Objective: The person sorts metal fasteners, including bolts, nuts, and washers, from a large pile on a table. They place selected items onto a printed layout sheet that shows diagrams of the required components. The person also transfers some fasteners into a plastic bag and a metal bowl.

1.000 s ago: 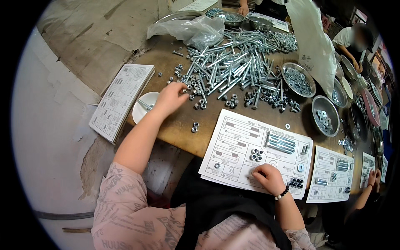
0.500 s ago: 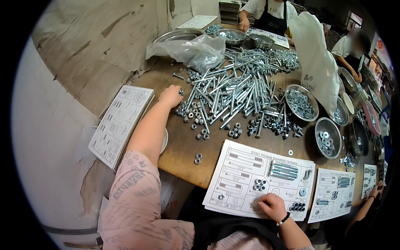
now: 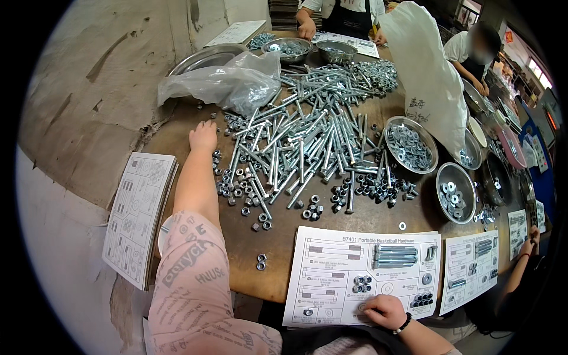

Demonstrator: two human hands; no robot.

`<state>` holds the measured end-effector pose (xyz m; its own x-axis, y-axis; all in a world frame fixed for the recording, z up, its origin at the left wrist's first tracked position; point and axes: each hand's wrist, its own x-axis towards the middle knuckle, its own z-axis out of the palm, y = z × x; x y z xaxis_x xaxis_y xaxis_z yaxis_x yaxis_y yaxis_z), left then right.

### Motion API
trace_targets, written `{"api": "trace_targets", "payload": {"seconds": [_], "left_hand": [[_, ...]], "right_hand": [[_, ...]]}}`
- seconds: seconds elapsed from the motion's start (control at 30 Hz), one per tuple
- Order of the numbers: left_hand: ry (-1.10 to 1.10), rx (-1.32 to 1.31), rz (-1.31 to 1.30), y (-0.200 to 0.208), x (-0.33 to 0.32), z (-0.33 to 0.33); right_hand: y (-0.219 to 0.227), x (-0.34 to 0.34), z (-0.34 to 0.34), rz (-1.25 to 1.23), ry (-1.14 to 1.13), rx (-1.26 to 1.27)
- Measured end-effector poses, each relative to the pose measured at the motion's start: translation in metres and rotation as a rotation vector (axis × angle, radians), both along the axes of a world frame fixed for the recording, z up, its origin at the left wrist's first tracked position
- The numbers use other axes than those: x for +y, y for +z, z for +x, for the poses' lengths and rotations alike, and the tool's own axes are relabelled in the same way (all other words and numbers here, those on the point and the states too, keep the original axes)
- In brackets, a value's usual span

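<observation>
My left hand (image 3: 203, 136) reaches down onto the table at the left fringe of a big heap of bolts (image 3: 316, 139). Its fingers bend over something, and what lies under them is hidden. A few nuts (image 3: 238, 192) are scattered close to its right. Loosely curled, my right hand (image 3: 386, 311) rests on a printed hardware sheet (image 3: 337, 236); nothing shows in it. On that sheet lie a row of bolts (image 3: 395, 255), silver nuts (image 3: 362, 284), dark cap nuts (image 3: 422, 300) and a washer (image 3: 426, 278).
Metal bowls of washers (image 3: 455, 201) stand at the right, beside a white sack (image 3: 423, 71). A clear plastic bag (image 3: 236, 83) lies beyond my left hand. At the left is a stack of printed sheets (image 3: 139, 216). Co-workers sit across and to the right.
My left hand has moved slightly farther from me, now covering the spot where a lone bolt lay. A nut showed at its fingertips before. My right hand stays put. The view has shifted.
</observation>
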<state>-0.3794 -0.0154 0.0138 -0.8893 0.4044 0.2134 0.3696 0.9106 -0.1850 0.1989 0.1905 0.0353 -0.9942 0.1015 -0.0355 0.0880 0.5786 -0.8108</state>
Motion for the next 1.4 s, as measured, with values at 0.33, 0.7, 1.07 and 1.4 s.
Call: {"api": "trace_targets", "payload": {"seconds": [0.33, 0.7, 1.07, 1.4], "left_hand": [[-0.015, -0.046, -0.134, 0.007, -0.005, -0.009], [-0.14, -0.083, 0.315, 0.052, 0.022, 0.039], [-0.624, -0.369, 0.173, 0.048, 0.026, 0.112], [-0.476, -0.465, -0.034, 0.038, 0.024, 0.119]], "right_hand": [[0.002, 0.0, 0.0, 0.039, 0.017, -0.017], [-0.004, 0.001, 0.0, -0.018, 0.005, 0.045], [-0.005, 0.0, 0.002, 0.026, -0.003, 0.063], [-0.009, 0.0, 0.004, 0.04, -0.011, 0.089]]}}
